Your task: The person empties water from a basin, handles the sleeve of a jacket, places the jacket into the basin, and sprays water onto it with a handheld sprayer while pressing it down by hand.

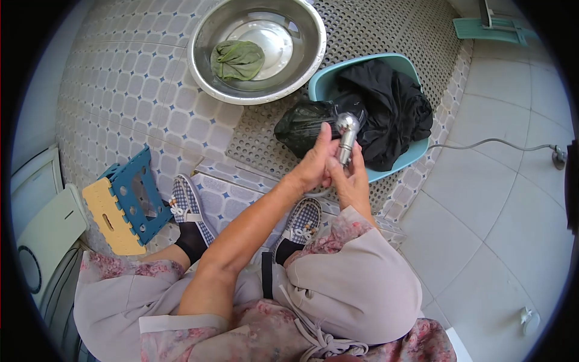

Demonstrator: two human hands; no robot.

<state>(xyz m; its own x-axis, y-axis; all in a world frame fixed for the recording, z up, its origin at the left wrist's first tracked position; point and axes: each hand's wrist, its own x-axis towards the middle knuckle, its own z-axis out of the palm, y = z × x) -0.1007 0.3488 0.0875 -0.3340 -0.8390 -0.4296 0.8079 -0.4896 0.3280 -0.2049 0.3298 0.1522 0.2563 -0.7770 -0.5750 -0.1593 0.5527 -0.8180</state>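
Between my two hands is a chrome shower head (347,125) with a rounded top and a short metal handle, its head pointing away from me. My right hand (351,181) closes around the lower handle. From the left side, my left hand (315,161) presses against it with fingers curled and thumb raised; its fingertips are partly hidden. Just beyond the hands, a light blue plastic basin (316,90) holds dark cloth (392,108). A thin black plastic bag (301,128) hangs over its near left rim.
Left of the basin, a steel bowl (199,66) holds a wet green cloth (237,60). A blue and yellow folding stool (129,202) stands by my left foot. A grey hose (500,142) runs to a wall fitting at right. Perforated matting (362,27) covers the floor ahead.
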